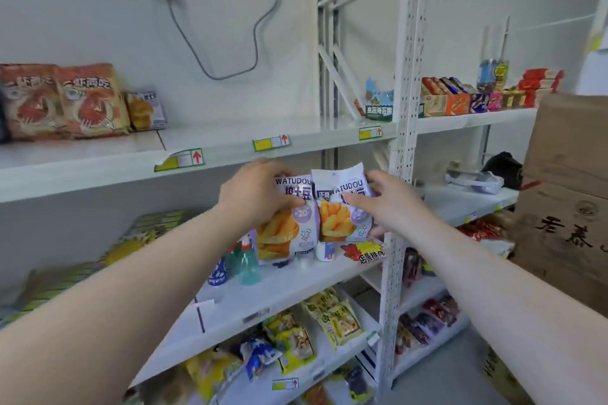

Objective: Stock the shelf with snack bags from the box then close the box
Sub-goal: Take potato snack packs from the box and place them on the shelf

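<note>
Left snack bag (285, 230) gripped at top by left hand (255, 196), right snack bag (340, 217) pinched at side by right hand (386, 205), both upright at front of middle shelf (296, 289); likely risk on release: tipping forward, or nudging teal bottle (248, 268) just beside, given narrow bases.

Gripping the left snack bag (288, 230) by its top corner with the left hand (253, 196) and holding the right snack bag (340, 207) by its outer edge with the right hand (386, 205), both purple bags upright and touching, at the right end of the middle shelf (286, 289). Just left of them, a greenish spray bottle (248, 265); on the upper shelf (98, 171), orange shrimp-print bags (65, 100). Far right, a brown cardboard box (566, 174), well apart from both hands.
</note>
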